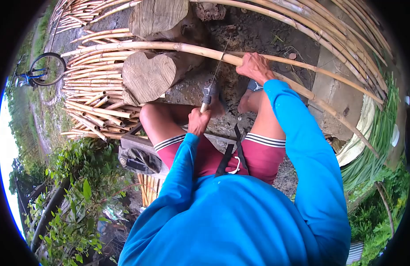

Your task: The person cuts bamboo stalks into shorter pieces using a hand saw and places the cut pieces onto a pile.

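Observation:
My left hand (199, 121) is closed round the pale handle of a long thin-bladed cutting tool (217, 68). Its blade, seen nearly edge-on, points away from me and crosses a long bamboo pole (169, 45); whether it is a saw or a knife I cannot tell. To the right of the blade, my right hand (254, 67) grips the same pole from above. The pole runs over a cut log (149, 75) on the left and slopes down past my right knee. A thinner pole (322, 71) lies beyond my right hand.
Several cut bamboo lengths (94, 77) are piled at left, beside a second log (158, 17). Long uncut poles (342, 31) curve along the upper right. Long green leaves (380, 137) lie at right, a bicycle (46, 70) stands far left, and a leafy bush (76, 177) is at lower left.

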`<state>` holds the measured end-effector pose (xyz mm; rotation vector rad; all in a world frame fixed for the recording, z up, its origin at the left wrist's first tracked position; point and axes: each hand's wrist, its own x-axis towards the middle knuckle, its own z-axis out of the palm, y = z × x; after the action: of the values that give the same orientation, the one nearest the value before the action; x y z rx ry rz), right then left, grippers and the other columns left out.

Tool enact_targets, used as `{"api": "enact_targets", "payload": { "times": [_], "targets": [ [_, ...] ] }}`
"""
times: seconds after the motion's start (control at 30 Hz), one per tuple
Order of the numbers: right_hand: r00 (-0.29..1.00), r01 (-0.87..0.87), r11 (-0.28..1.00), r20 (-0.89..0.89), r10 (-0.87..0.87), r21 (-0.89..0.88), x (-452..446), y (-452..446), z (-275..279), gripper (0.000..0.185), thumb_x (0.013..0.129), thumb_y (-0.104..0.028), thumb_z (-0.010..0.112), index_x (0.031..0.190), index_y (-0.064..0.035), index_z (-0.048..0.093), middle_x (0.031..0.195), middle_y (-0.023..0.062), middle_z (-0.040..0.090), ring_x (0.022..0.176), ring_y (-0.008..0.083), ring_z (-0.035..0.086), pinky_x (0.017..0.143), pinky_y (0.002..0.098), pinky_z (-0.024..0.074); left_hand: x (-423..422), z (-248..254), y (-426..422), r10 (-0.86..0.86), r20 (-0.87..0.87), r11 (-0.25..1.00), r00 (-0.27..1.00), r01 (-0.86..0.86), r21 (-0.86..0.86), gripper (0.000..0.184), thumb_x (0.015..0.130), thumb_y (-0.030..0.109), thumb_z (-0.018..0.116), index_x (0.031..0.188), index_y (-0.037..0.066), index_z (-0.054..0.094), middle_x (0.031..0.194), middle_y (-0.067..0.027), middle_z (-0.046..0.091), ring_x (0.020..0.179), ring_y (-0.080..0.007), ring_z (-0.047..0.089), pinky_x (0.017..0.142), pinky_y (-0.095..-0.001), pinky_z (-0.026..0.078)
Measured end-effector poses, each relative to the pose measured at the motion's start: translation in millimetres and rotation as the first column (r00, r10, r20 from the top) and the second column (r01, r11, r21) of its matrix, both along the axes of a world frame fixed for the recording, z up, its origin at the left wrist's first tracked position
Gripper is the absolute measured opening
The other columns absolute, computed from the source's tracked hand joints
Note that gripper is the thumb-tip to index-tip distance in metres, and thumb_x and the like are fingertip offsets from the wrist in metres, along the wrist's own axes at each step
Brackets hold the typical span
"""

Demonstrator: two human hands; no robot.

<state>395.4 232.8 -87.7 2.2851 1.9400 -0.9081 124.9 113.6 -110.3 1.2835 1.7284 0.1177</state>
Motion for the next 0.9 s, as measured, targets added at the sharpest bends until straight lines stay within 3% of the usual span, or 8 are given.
{"api": "enact_targets", "payload": {
  "times": [0.07, 0.17, 0.23, 0.3, 0.43, 0.73, 0.8, 0.9],
  "targets": [
    [0.999, -0.037, 0.999, -0.005, 0.037, -0.028, -4, -6, 2, 0.035, 0.070, -0.032, 0.065, 0.089, -0.0041, 0.075, 0.090, 0.0257, 0.070, 0.088, 0.0413, 0.069, 0.081, 0.0477, 0.0558, -7, -3, -10, 0.065, -0.135, 0.988, 0.989, -0.084, -0.133, 0.040, 0.078, 0.037, 0.062, 0.092, -0.001, 0.066, 0.072, -0.0199, 0.065, 0.070, -0.0308, 0.067, 0.057, -0.0393, 0.052],
    [0.998, -0.047, 0.999, 0.044, 0.047, 0.008, 6, 10, 12, 0.035, 0.070, -0.031, 0.064, 0.089, -0.0042, 0.075, 0.092, 0.0257, 0.070, 0.088, 0.0416, 0.069, 0.081, 0.0468, 0.0557, -9, -30, 3, 0.008, -0.115, 1.000, 0.993, -0.009, -0.005, 0.043, 0.078, 0.037, 0.063, 0.089, -0.005, 0.063, 0.069, -0.0194, 0.063, 0.064, -0.0282, 0.066, 0.053, -0.0379, 0.050],
    [0.998, -0.055, 0.998, 0.039, 0.054, 0.018, 7, 11, 3, 0.035, 0.070, -0.032, 0.064, 0.089, -0.0038, 0.074, 0.092, 0.0258, 0.070, 0.089, 0.0421, 0.069, 0.082, 0.0463, 0.0556, -9, -19, 2, -0.259, -0.122, 0.941, 0.958, 0.278, 0.191, 0.048, 0.077, 0.037, 0.065, 0.084, -0.010, 0.059, 0.063, -0.0169, 0.060, 0.060, -0.0248, 0.065, 0.050, -0.0368, 0.047],
    [0.998, -0.058, 0.998, 0.030, 0.058, -0.011, 5, 9, 1, 0.036, 0.070, -0.032, 0.064, 0.089, -0.0035, 0.074, 0.093, 0.0260, 0.070, 0.089, 0.0425, 0.069, 0.082, 0.0466, 0.0554, 14, 16, 0, 0.172, 0.011, 0.955, 0.985, -0.164, -0.246, 0.058, 0.077, 0.042, 0.064, 0.091, -0.015, 0.062, 0.088, -0.0340, 0.065, 0.088, -0.0452, 0.067, 0.077, -0.0477, 0.051],
    [0.999, -0.043, 0.998, -0.001, 0.043, -0.041, 1, 2, 11, 0.039, 0.070, -0.032, 0.064, 0.093, -0.0029, 0.074, 0.095, 0.0270, 0.069, 0.092, 0.0436, 0.068, 0.085, 0.0470, 0.0547, 7, -7, -14, 0.076, -0.042, 0.997, 0.996, -0.076, 0.009, 0.055, 0.078, 0.040, 0.064, 0.096, -0.012, 0.064, 0.085, -0.0308, 0.066, 0.087, -0.0454, 0.066, 0.080, -0.0474, 0.050],
    [1.000, -0.021, 0.996, 0.008, 0.021, -0.090, 6, 2, 11, 0.039, 0.071, -0.031, 0.064, 0.096, -0.0024, 0.073, 0.099, 0.0280, 0.068, 0.096, 0.0425, 0.067, 0.088, 0.0466, 0.0534, 17, 10, 0, 0.088, 0.000, 0.990, 0.996, -0.088, -0.108, 0.047, 0.077, 0.037, 0.063, 0.094, -0.007, 0.067, 0.084, -0.0275, 0.067, 0.082, -0.0398, 0.068, 0.074, -0.0444, 0.052],
    [0.999, -0.042, 0.999, 0.028, 0.042, 0.002, 5, 2, 9, 0.036, 0.072, -0.030, 0.064, 0.091, -0.0004, 0.073, 0.091, 0.0293, 0.068, 0.088, 0.0451, 0.067, 0.081, 0.0504, 0.0548, 25, 48, 8, 0.145, 0.019, 0.931, 0.989, -0.130, -0.342, 0.040, 0.080, 0.037, 0.061, 0.092, -0.001, 0.068, 0.083, -0.0276, 0.067, 0.080, -0.0364, 0.068, 0.071, -0.0420, 0.053],
    [0.998, -0.058, 0.996, 0.039, 0.055, 0.066, 6, 1, 11, 0.032, 0.072, -0.027, 0.064, 0.086, 0.0002, 0.073, 0.085, 0.0287, 0.068, 0.082, 0.0442, 0.068, 0.076, 0.0491, 0.0566, 15, 39, -1, -0.077, -0.006, 0.984, 0.997, 0.075, -0.159, 0.034, 0.080, 0.034, 0.060, 0.094, 0.005, 0.069, 0.083, -0.0261, 0.067, 0.079, -0.0368, 0.068, 0.067, -0.0426, 0.053]
  ]
}}
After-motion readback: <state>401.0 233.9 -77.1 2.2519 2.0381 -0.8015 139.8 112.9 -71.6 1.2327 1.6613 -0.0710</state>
